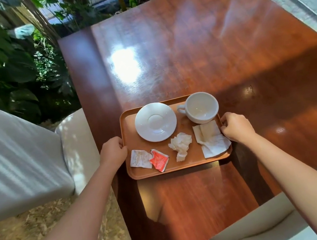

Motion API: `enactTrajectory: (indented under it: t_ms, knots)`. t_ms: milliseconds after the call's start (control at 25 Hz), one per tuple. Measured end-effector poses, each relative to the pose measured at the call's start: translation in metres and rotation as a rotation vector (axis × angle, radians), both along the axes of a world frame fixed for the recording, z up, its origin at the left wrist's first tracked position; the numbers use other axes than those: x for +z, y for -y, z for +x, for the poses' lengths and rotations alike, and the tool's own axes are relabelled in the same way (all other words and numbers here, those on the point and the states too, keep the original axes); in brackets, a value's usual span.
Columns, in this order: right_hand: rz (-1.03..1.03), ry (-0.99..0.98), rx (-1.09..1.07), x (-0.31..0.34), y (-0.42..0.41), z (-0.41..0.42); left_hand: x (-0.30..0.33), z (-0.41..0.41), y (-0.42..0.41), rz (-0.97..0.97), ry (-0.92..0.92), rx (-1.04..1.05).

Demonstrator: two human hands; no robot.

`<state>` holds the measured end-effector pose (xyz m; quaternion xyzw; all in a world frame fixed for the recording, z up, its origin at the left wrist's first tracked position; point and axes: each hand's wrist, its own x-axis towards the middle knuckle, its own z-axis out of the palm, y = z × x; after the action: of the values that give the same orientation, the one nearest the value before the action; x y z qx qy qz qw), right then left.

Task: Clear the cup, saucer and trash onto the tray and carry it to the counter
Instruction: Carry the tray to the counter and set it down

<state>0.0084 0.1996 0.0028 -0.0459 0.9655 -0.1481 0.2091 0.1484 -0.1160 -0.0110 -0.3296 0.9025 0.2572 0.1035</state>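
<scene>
A brown tray (188, 163) sits on the wooden table (185, 55). On it lie a white saucer (155, 122) at the back left and an empty white cup (200, 107) at the back right. Trash fills the front: a white packet (139, 159), a torn red packet (159, 160), a crumpled tissue (180, 145) and a flat napkin (210, 140). My left hand (113, 151) grips the tray's left edge. My right hand (236, 126) grips its right edge, fingers over the napkin's side.
A pale cushioned chair (16, 160) stands to the left of the table, another seat (270, 224) at the lower right. Green plants (2, 60) fill the far left. Speckled stone floor (37, 234) lies below.
</scene>
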Motion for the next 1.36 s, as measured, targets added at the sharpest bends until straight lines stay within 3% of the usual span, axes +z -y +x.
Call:
enactTrajectory:
  t_ms: [400,800,1080,1360]
  knots:
    - [-0.125,0.045,-0.005,0.014,0.008,0.002,0.012,0.014,0.005,0.04,-0.239,0.098]
    - [-0.259,-0.048,0.112,0.092,0.043,-0.01,0.083,0.049,0.034,0.036,-0.344,0.196]
    - [-0.392,-0.035,0.327,0.16,0.108,0.006,0.151,0.128,0.069,0.0,-0.401,0.34]
    - [-0.489,0.067,0.512,0.229,0.194,0.086,0.204,0.252,0.11,-0.011,-0.502,0.54]
